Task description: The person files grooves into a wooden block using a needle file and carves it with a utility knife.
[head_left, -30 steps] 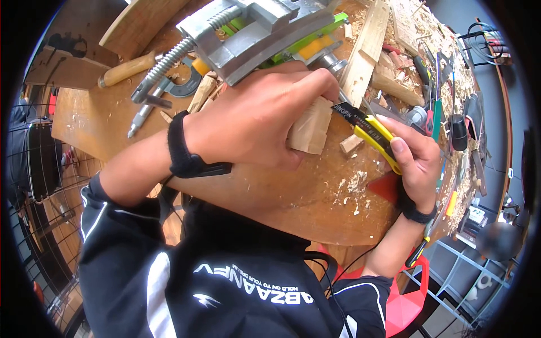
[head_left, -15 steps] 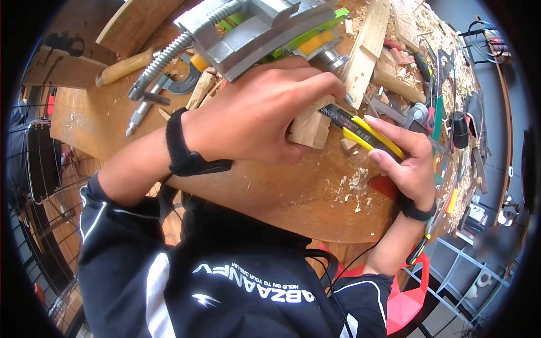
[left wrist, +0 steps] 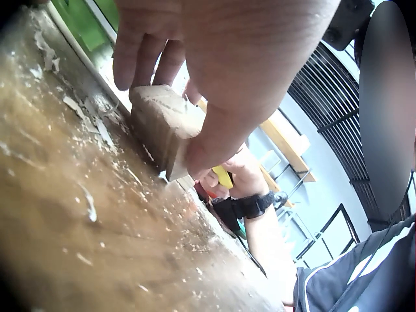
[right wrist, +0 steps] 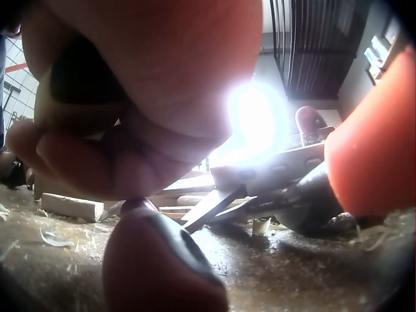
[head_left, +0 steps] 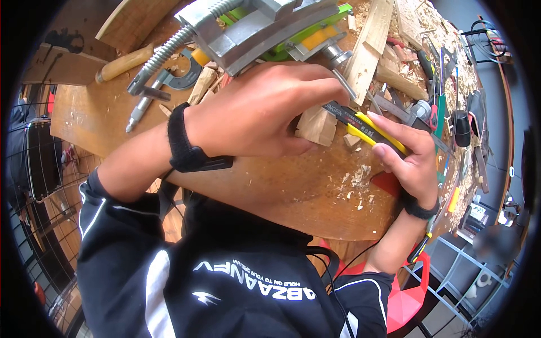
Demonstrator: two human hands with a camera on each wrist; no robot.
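My left hand (head_left: 259, 115) grips a pale wood block (head_left: 316, 127), thumb at its near side and fingers on the far side. In the left wrist view the block (left wrist: 159, 123) shows bevelled, carved edges, close over the tabletop. My right hand (head_left: 414, 158) holds a yellow-and-black utility knife (head_left: 369, 130), its front end pointing left at the block's upper edge. The blade is hidden by the left fingers and the block. A small wood offcut (head_left: 350, 139) lies on the table just behind the knife.
A metal vise (head_left: 256, 42) stands beyond the left hand. Left of it lie a micrometer (head_left: 186, 76) and a wooden handle (head_left: 124, 63). Wood strips (head_left: 369, 53), a caliper (head_left: 397, 110) and shavings crowd the right. A red-orange object (head_left: 386, 183) sits beneath the right wrist.
The knife has tipped to a flatter slant, with its front end sliding over the block's upper edge. My left hand and the block have shifted slightly to the right.
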